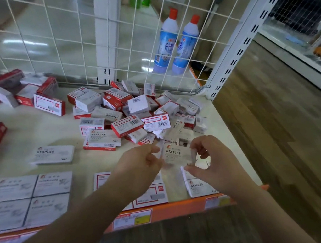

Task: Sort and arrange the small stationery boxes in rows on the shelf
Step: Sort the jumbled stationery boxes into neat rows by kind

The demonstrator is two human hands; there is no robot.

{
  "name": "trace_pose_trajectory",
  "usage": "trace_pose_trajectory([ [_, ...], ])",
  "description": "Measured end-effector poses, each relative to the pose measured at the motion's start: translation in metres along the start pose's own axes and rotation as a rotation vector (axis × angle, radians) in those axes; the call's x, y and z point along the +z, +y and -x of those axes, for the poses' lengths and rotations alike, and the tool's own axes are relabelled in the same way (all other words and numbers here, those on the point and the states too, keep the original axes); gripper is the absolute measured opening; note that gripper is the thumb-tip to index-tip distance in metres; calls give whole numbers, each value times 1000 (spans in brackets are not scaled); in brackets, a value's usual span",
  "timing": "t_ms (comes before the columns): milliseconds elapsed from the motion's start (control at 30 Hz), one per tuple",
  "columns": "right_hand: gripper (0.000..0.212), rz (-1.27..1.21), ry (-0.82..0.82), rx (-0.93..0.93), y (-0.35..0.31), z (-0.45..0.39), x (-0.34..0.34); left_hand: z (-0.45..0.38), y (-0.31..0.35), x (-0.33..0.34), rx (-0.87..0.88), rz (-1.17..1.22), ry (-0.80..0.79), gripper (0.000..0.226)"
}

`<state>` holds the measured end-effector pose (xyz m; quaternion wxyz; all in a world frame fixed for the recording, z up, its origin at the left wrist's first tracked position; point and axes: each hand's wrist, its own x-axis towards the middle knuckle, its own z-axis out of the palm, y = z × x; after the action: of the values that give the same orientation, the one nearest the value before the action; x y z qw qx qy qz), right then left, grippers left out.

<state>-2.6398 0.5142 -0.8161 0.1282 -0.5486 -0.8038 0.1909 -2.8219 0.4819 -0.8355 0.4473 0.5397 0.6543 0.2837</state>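
Both hands, left hand (140, 164) and right hand (210, 155), pinching one white staples box (174, 154) just above the shelf (42, 134), near-right of the messy pile (134, 112), so probably easy to fumble since its end flap looks open.

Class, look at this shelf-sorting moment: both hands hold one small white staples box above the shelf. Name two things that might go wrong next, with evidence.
1. The small white STAPLES box is only pinched at its sides by the left hand and right hand, so it may slip.
2. The loose heap of red-and-white boxes lies just behind; a reach into it might topple some onto the flat white STAPLES box near the orange shelf edge.
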Motion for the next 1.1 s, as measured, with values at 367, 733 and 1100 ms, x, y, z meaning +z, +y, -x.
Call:
trace_pose_trajectory([
  [367,42,-93,-25,-61,-11,-4,0,4,-9,3,-65,55,58,11],
  [733,46,-118,-53,4,2,-9,-4,-1,-9,16,-128,100,72,16],
  [1100,42,-238,-25,87,37,-7,-14,2,3,37,90,-244,17,33],
])
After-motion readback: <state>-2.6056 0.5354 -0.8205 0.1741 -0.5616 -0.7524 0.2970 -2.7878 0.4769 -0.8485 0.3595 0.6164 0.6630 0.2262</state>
